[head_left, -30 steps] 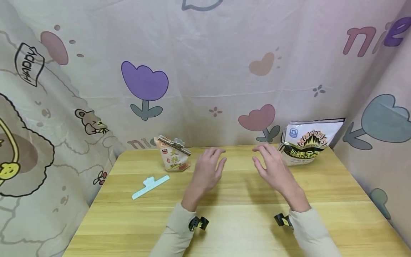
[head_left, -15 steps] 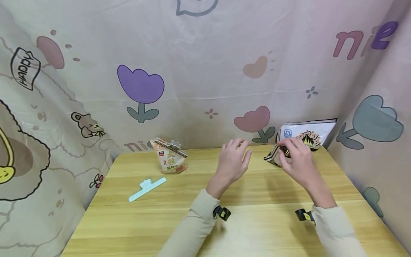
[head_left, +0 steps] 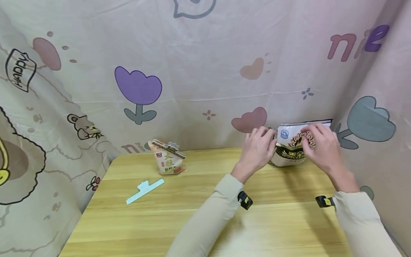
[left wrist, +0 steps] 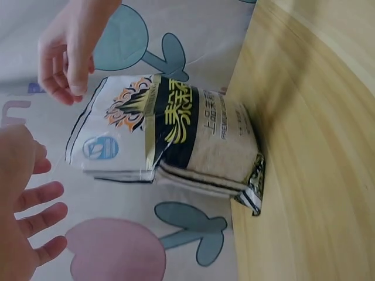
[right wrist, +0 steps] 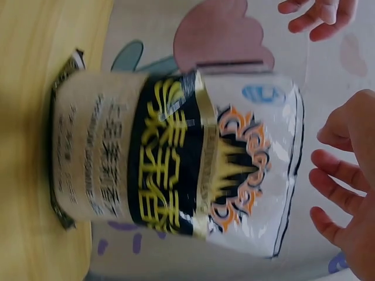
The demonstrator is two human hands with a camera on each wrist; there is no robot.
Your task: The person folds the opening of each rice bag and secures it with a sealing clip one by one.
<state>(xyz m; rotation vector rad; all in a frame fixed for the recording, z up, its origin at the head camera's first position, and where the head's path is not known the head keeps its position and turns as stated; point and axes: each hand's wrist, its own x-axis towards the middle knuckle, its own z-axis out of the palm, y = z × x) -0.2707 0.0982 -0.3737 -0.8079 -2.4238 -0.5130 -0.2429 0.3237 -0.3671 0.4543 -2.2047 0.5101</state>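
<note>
A rice bag (head_left: 290, 154), white above with a black and gold band, stands upright at the back right of the table. My left hand (head_left: 256, 149) is at the bag's left side, overlapping its edge in the head view. My right hand (head_left: 325, 148) is in front of its right part. Both wrist views show loosely bent fingers at the bag's top end, with a gap between them and the bag: the left hand (left wrist: 26, 205) in one, the right hand (right wrist: 351, 170) in the other. Neither hand holds anything.
At the back left stands a small food bag (head_left: 165, 162) with a long clip (head_left: 170, 149) across its folded top. A light blue bag clip (head_left: 145, 191) lies on the wooden table (head_left: 128, 228) before it. A printed cloth (head_left: 192, 71) hangs close behind.
Both hands have moved right and farther back, up to the rice bag. The head view has turned slightly right. The small bag and the blue clip have stayed in place.
</note>
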